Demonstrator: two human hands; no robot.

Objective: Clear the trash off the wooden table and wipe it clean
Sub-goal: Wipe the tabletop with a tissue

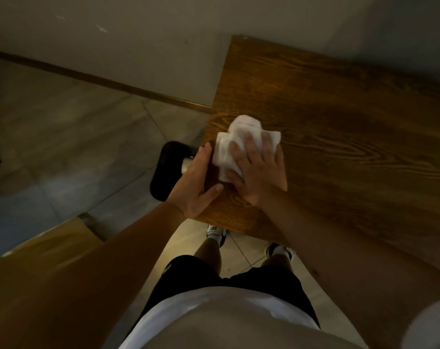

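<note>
Wooden table (339,137), grey tiled floor (70,137)

A single wide-angle camera rides on the person's head, facing forward and steeply down, so the wearer's own torso and feet show at the bottom edge. It sits close above the near left corner of the wooden table (339,127), with the floor (62,137) and wall (138,34) filling the left and top.

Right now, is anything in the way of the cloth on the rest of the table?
Nothing visible. The right hand presses the white cloth flat near the wooden table's left edge, where the left hand rests cupped. The tabletop beyond the cloth shows only bare wood, no trash.
</note>
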